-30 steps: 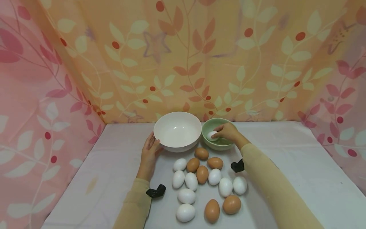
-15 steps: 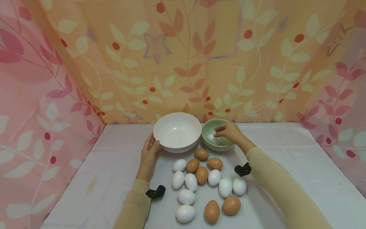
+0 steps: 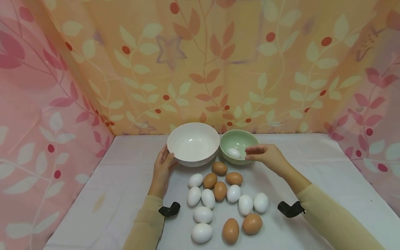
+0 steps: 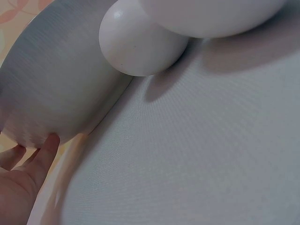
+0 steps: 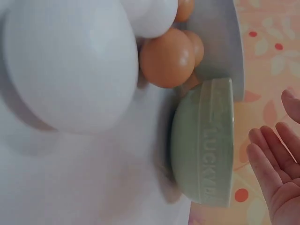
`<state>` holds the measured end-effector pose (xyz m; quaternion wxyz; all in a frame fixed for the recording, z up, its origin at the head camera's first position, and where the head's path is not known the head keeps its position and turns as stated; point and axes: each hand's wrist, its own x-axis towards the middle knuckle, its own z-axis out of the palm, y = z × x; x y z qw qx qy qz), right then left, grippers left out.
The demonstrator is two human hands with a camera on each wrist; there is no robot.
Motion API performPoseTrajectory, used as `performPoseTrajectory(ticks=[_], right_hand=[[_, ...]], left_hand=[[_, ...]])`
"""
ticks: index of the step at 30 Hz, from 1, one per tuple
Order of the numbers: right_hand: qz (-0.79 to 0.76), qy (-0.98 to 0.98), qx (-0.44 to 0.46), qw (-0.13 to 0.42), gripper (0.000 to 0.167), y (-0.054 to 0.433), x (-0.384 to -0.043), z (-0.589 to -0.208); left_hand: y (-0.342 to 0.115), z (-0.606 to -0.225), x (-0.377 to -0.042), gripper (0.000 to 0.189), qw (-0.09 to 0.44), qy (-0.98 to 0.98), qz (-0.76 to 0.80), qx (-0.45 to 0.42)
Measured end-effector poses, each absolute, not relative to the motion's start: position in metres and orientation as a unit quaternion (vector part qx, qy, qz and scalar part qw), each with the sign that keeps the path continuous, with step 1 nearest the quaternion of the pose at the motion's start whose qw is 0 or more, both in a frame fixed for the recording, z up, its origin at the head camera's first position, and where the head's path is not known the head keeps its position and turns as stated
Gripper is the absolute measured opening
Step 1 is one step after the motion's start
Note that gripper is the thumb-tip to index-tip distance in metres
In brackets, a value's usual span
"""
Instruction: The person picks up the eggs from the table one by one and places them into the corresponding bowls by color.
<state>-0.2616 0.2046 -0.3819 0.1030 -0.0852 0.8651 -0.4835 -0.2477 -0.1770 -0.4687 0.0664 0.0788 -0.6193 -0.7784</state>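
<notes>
My left hand (image 3: 161, 167) rests on the left side of a large white bowl (image 3: 193, 144), fingertips against its outer wall; the left wrist view shows this contact from below. At the right rim of a small green bowl (image 3: 253, 140) is my right hand (image 3: 265, 156), fingers extended and holding nothing. A white egg (image 3: 233, 153) lies inside the green bowl. In the right wrist view the hand's palm and loose fingers show beyond that bowl's rim.
Several brown eggs (image 3: 220, 191) and white eggs (image 3: 203, 215) lie loosely grouped on the white cloth (image 3: 125, 180) in front of the bowls. A patterned curtain (image 3: 200, 69) hangs right behind the bowls.
The right hand has let go of the white egg inside the green bowl and drawn back to the right, to the rim. The left hand has stayed at the white bowl.
</notes>
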Motion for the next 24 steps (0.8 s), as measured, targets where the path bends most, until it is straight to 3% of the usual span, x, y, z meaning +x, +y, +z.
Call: performPoseTrajectory(ticks=[9,24], right_hand=[[-0.497,0.859,-0.075,0.098,0.053,0.220,-0.220,-0.379],[-0.509,0.854,-0.053,0.095,0.052,0.237,-0.186,-0.397]], left_hand=[[-0.178,-0.469,-0.248,0.064,0.062,-0.616,-0.782,0.074],[-0.176,-0.467,-0.248,0.063,0.066,-0.620,-0.777,0.082]])
